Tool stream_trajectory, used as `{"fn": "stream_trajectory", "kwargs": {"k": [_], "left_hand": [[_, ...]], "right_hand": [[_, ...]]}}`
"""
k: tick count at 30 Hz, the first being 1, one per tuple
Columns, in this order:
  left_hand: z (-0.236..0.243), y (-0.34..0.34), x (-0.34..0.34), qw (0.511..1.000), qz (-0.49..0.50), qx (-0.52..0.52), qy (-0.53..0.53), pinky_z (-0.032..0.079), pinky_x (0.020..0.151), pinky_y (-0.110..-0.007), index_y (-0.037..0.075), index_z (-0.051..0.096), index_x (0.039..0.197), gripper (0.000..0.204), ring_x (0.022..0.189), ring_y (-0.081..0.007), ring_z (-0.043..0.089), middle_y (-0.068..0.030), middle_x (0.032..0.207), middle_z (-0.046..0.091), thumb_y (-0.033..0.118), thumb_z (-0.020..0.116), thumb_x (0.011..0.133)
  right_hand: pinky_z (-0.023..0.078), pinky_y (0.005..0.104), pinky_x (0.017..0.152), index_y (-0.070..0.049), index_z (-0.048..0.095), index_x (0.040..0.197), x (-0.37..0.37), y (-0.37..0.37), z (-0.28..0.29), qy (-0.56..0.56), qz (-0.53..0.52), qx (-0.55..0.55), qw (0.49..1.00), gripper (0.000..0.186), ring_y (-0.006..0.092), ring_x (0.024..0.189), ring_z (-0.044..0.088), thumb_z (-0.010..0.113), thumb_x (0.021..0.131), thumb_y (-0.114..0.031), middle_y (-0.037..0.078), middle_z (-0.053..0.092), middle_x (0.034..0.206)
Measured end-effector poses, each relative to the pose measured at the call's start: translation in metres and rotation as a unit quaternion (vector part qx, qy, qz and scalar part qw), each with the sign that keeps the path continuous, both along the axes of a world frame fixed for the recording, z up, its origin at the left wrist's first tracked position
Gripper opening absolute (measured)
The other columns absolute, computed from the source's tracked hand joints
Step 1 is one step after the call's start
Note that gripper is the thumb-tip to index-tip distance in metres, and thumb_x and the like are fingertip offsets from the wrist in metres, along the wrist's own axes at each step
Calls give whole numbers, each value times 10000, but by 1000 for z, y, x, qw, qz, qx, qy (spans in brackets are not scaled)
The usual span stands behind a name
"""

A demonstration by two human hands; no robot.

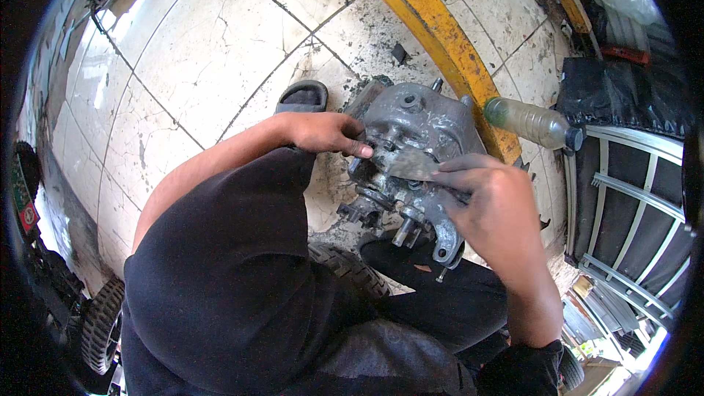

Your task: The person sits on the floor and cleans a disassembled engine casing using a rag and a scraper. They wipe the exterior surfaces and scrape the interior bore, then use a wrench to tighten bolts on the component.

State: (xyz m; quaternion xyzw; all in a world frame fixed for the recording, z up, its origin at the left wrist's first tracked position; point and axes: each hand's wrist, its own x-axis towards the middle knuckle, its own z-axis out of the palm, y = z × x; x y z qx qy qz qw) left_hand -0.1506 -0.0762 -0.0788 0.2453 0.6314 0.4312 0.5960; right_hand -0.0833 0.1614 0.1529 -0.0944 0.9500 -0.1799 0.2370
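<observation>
A grey metal engine casing (418, 114) sits low in front of me, with shafts and fittings sticking out of its near side. My left hand (330, 133) is closed at the casing's left edge, thumb pressed onto it; the other fingers are partly hidden. In my right hand (495, 198) is a flat scraper (414, 166), pinched between thumb and fingers. Its blade points left across the casing's face, and its tip lies near my left thumb. The scraper's handle is hidden inside my right hand.
A yellow metal beam (447, 37) curves past the casing's far right side. Beside it lies a clear plastic bottle (532, 125) with a dark cap. A dark sandal (302, 95) shows beyond my left forearm, on stained white floor tiles (220, 37). Right stands a metal-framed rack (631, 183).
</observation>
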Motion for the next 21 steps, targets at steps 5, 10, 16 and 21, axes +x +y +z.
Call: {"fn": "stream_trajectory", "kwargs": {"k": [5,10,16,21], "left_hand": [[9,0,-2,1000,8,-4,-13,466,995,-391,-86,639,1266,811,1124,-259,616,-196,1169,693,647,672,919],[-2,2,0,1000,-3,9,-15,472,984,-394,-92,644,1251,784,1110,-246,618,-184,1157,700,622,677,928],[11,3,-4,999,3,2,-42,475,978,-388,-90,631,1270,778,1100,-246,621,-163,1166,700,609,680,933],[-1,3,-1,999,-1,3,-34,472,994,-377,-73,629,1287,778,1125,-238,617,-165,1193,691,615,684,927]], "right_hand": [[574,403,854,-46,805,939,-1,14,-7,5,-56,-25,998,201,342,889,724,747,756,-104,161,754,997],[565,413,846,-17,802,930,-22,27,-17,-47,-93,-31,994,255,369,846,720,737,698,-101,208,747,912],[568,404,823,-23,805,943,-28,31,-18,-51,-75,-44,995,265,365,812,723,754,698,-113,215,742,883],[570,375,857,-24,804,964,-15,35,-32,-124,-123,-90,981,259,329,859,740,774,730,-131,181,761,915]]}}
